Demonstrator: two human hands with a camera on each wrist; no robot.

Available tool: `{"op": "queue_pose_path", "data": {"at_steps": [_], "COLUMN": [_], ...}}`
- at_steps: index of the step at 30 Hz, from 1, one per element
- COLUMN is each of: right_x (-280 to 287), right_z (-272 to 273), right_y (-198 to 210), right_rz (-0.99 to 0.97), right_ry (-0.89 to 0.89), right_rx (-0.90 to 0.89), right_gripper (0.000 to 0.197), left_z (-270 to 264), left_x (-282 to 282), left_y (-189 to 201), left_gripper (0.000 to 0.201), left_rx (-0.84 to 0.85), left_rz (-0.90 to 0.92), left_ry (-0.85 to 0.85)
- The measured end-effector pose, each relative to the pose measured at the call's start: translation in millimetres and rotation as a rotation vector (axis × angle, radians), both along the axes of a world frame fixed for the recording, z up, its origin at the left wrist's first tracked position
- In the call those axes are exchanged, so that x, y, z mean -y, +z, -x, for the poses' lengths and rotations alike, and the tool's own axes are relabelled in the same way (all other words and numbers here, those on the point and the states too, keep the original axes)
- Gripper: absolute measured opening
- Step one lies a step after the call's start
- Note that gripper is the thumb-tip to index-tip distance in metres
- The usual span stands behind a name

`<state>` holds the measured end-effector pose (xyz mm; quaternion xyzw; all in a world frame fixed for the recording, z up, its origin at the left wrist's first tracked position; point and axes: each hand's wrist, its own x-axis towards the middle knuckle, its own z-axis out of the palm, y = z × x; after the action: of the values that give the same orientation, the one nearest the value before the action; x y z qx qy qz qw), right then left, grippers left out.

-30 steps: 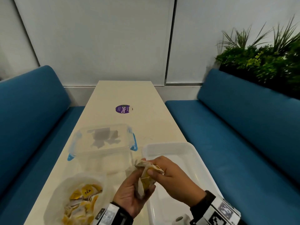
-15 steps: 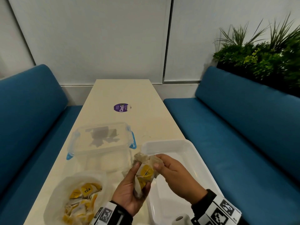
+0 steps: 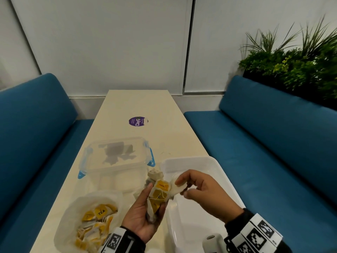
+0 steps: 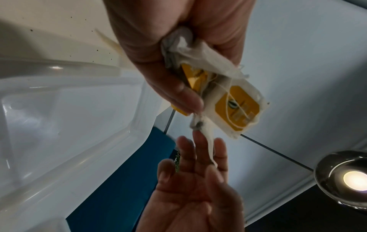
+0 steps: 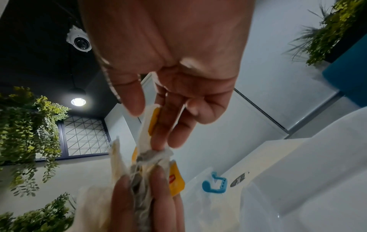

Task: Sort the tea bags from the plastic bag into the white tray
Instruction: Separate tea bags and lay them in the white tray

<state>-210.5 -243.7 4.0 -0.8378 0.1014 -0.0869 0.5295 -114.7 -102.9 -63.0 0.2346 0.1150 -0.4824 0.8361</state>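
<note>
Yellow-tagged tea bags point(image 3: 158, 196) — a clump gripped in the left hand point(image 3: 144, 220), one pinched by the right hand point(image 3: 202, 190) — above the white tray point(image 3: 191, 216).

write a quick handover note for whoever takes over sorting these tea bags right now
Left hand grips a bunch of tea bags beside the white tray.
Right hand pinches one tea bag off that bunch, above the tray.
Plastic bag on the table's near left holds many more.
Done: no bags visible in the tray.
Left: drop this one, then the rest.
</note>
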Motion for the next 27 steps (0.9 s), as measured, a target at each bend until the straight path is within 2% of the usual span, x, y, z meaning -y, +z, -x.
{"op": "queue_pose_path", "data": {"at_steps": [3,4,5,8,10,12,15,20,22,24,27], "right_x": [9.5,14.3,19.1,32.2,39.3,45.4,54.0,64.8,71.6,77.6,85.4], "right_z": [1.8,0.2,-1.8,-9.9,-16.6,-23.8,-35.8,-57.3,-67.2,-76.3,-94.0], "right_y": [3.2,3.3,2.9,2.8,4.7,7.7,11.8,15.0,11.3,3.2,-20.3], "right_rz": [0.293,0.391,0.465,0.585,0.647,0.614,0.456,0.498,0.331,0.154,0.041], "right_ry": [-0.016,-0.033,-0.048,-0.104,-0.144,-0.162,-0.175,-0.091,-0.093,-0.136,-0.166], "right_rx": [0.005,0.003,-0.013,-0.069,-0.085,-0.108,-0.134,-0.287,-0.314,-0.344,-0.413], "right_gripper": [0.038,0.036,0.032,0.016,0.005,0.006,0.015,0.015,0.009,0.007,0.009], "left_z": [-2.4,-3.0,-3.9,-4.3,-5.0,-5.2,-7.2,-7.1,-8.0,-7.8,-8.9], "left_x": [-5.3,-6.9,-8.2,-10.7,-12.1,-13.6,-15.5,-16.9,-15.9,-13.1,-5.7], "left_y": [-0.8,-0.4,-0.5,0.6,-0.7,-0.7,-0.1,2.7,3.9,3.4,1.2], "left_gripper": [0.060,0.064,0.062,0.040,0.047,0.059,0.057,0.073,0.070,0.056,0.052], "left_rx": [0.019,0.022,0.024,0.018,0.017,0.022,0.037,0.044,0.038,0.012,-0.042], "left_rz": [0.053,0.059,0.050,-0.015,0.008,0.010,-0.019,0.033,0.028,-0.021,-0.043], "left_ry": [-0.005,-0.003,0.004,0.058,0.067,0.066,0.079,0.046,0.030,0.052,0.063]}}
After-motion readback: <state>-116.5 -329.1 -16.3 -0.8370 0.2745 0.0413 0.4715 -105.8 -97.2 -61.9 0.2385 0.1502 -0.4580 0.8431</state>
